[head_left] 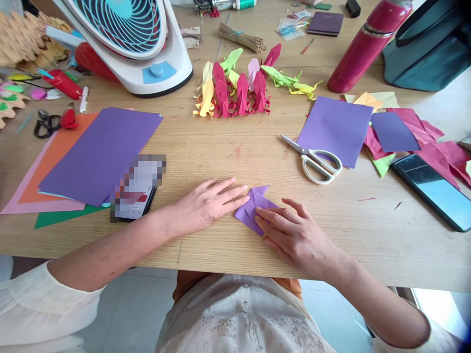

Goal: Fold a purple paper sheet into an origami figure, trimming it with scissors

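Note:
A small piece of folded purple origami paper [250, 210] lies flat on the wooden table near its front edge, with creases and pointed flaps showing. My left hand [206, 203] rests palm down at its left side, fingers stretched out and the fingertips touching the paper's edge. From the right, my right hand [294, 230] lies over the paper, fingers extended and pressing on its right part. That part of the paper is hidden under the hand. White-handled scissors [319, 162] lie beyond my right hand, partly on a purple sheet [336, 125].
At the left are stacked coloured sheets [95, 152], a phone [138, 196] and a fan [158, 54]. Several folded paper figures [241, 95] stand at the back. On the right are another phone [434, 189], paper scraps [412, 122] and a red bottle [362, 54].

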Demonstrator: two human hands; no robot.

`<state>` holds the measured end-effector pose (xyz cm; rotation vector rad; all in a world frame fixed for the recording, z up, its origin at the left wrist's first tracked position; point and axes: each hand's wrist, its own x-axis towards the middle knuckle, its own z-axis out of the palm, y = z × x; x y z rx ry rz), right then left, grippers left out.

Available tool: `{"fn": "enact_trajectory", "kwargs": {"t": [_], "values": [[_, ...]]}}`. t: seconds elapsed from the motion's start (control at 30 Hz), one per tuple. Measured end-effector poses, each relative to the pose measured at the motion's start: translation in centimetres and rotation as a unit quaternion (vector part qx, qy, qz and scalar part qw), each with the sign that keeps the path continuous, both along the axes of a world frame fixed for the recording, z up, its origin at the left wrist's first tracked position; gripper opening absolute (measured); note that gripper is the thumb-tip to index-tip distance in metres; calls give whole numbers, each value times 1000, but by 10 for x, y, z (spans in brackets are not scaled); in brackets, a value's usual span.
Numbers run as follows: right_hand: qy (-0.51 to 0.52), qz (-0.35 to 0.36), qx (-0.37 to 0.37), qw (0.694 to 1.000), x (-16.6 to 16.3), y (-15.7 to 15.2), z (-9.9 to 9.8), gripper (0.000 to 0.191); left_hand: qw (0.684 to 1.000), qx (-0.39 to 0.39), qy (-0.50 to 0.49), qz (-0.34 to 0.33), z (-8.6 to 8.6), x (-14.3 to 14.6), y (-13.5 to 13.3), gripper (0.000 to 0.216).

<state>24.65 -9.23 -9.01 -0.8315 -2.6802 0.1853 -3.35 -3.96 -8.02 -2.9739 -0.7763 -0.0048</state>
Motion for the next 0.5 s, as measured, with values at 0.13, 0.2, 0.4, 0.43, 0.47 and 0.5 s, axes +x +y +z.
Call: {"fn": "enact_trajectory", "kwargs": {"t": [0.13,0.2,0.4,0.43,0.47,0.5], "values": [[-4,1,0,1000,0,0,-1,31,1000,-4,-9,-12,1,-1,0,57],[-4,2,-1,1000,0,0,-1,32,1000,-2,-7,-13,1,-2,0,55],[-1,-2,2,1000,0,0,-2,31,1000,-6,23,-20,2,-2,1,58],[-1,-2,2,1000,0,0,-2,32,999,-3,27,-20,2,-2,0,59],[-1,-1,2,1000,1,0,-2,32,999,0,29,-20,1,-2,0,60],[-1,0,1,1000,1,0,-2,32,999,4,30,-18,0,-2,-2,60]]}}
